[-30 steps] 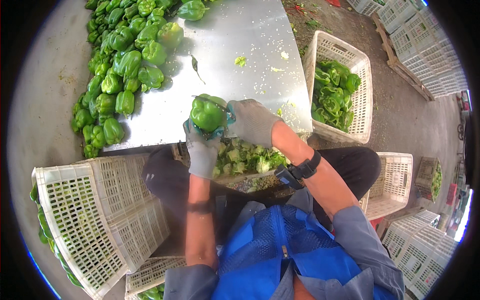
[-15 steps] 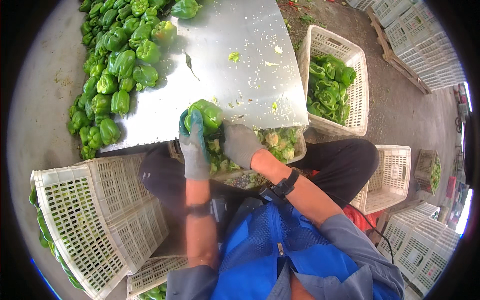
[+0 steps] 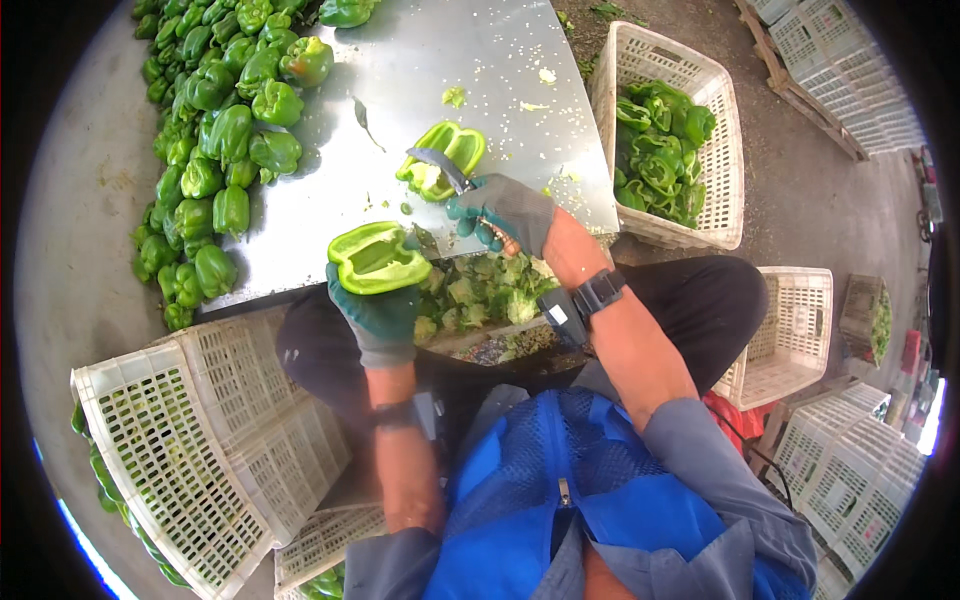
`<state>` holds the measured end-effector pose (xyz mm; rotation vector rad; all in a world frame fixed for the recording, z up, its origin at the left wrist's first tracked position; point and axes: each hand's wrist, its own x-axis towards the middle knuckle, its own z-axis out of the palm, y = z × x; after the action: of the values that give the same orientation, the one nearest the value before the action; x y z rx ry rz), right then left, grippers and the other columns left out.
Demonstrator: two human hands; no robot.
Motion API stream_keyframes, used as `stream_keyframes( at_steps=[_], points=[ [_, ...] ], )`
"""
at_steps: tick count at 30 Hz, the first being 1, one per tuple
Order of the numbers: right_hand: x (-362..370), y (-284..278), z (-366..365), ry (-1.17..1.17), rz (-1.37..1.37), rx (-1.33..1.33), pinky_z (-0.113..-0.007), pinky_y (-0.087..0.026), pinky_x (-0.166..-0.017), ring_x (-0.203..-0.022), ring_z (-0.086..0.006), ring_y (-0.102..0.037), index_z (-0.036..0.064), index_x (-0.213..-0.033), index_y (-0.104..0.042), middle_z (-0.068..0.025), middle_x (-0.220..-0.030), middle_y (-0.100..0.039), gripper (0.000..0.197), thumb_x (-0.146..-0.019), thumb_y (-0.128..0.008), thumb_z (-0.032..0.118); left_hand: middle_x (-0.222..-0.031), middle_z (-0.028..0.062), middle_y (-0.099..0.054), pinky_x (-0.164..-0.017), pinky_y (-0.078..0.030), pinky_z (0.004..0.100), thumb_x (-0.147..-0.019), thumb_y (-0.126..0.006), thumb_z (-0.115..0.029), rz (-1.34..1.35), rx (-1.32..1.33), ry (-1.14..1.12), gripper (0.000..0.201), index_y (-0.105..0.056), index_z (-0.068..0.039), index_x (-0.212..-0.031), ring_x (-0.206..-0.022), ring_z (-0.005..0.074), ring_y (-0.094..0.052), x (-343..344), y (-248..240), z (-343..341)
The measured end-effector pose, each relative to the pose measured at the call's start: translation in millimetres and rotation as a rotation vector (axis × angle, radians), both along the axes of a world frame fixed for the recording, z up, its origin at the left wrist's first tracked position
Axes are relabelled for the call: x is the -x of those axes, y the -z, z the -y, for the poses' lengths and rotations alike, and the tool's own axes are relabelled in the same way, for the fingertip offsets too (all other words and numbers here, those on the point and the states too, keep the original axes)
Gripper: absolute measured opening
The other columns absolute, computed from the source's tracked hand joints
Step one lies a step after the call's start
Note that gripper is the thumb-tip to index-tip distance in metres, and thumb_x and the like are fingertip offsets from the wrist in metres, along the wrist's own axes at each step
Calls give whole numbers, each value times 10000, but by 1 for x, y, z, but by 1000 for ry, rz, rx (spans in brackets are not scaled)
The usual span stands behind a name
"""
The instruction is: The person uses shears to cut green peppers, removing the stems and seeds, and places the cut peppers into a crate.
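My left hand [image 3: 378, 322], in a grey and green glove, grips a hollow green pepper half [image 3: 378, 272] with its cut side up. My right hand [image 3: 512, 210], gloved the same way, closes round a curved knife [image 3: 440, 160]; part of its handle shows under the fingers. The blade crosses a second pepper half [image 3: 462, 148], cut side up at the metal tabletop [image 3: 330, 190]; whether that half rests on the top or is held up by the blade I cannot tell. Below my hands a crate holds pale green pepper cores [image 3: 490, 290].
Whole green peppers [image 3: 225, 130] are heaped along the table's left side. A white crate [image 3: 725, 160] of pepper halves stands to the right, with another white crate [image 3: 795, 330] nearer me. A tipped white crate [image 3: 165, 450] is at my left. Seeds and scraps dot the tabletop.
The whole pepper in my left hand is now split in two halves. My right hand has moved up and right, and the knife now shows. The left hand has turned its half cut side up.
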<state>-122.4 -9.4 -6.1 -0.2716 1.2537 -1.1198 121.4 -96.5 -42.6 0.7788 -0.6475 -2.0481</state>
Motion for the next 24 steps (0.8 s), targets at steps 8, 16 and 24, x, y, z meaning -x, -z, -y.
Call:
stream_keyframes(
  at_steps=[8,16,24],
  points=[
    [-46,-26,-6,15,-859,201,-455,-586,-708,-665,-300,-689,8,-993,-731,-192,-835,-704,286,-912,-753,281,-1545,127,-657,-1141,-550,579,-1072,-569,-647,-41,-29,4,727,-601,-116,-1567,-1376,335,-642,-4,18,-15],
    [-89,-15,-26,-268,-1120,414,-534,-562,-998,-1066,-491,-707,22,-1200,-766,-263,-1052,-766,412,-910,-788,313,-1433,69,-719,-1172,-518,452,-1171,-422,-578,20,3,24,590,-655,-123,-1465,-1331,258,-669,10,7,-37],
    [-91,-47,-78,-426,-1117,479,-516,-575,-953,-1012,-407,-769,0,-1174,-657,-238,-1039,-770,301,-960,-723,201,-1390,115,-726,-1121,-556,458,-1153,-435,-628,-160,3,253,637,-625,-111,-1472,-1248,294,-695,1,-1,-41]
  ],
)
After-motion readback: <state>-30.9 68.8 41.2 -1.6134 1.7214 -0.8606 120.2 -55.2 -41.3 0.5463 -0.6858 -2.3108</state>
